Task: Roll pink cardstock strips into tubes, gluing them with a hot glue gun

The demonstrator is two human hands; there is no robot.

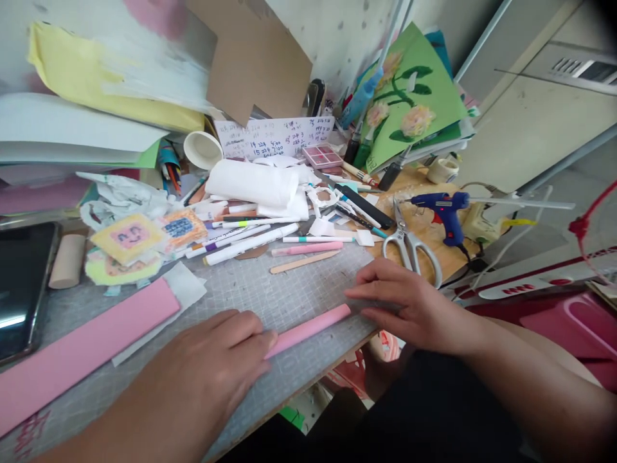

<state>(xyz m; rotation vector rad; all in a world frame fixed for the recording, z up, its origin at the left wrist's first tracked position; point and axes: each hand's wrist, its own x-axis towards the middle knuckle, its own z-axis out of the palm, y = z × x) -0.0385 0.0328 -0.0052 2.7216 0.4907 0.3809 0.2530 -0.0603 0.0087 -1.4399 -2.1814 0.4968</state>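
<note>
My left hand [216, 354] is closed around the near end of a narrow pink stick [315, 326], which looks like rolled paper or foam; that end is hidden under my fingers. The stick lies slantwise over the grey gridded mat [241, 283] by the table's front edge. Just past its far end, my right hand [405, 299] hovers with fingers apart, holding nothing. Scissors [411, 247] with grey handles rest right behind that hand. A flat wide pink strip [91, 350] lies left of my left hand, partly on a white sheet [186, 289].
A blue glue gun [446, 215] with a cord stands at the right. Markers [250, 244], a wooden stick [303, 262] and a white paper roll [253, 182] crowd the back. At the left are a phone [24, 289] and a beige cylinder [67, 260].
</note>
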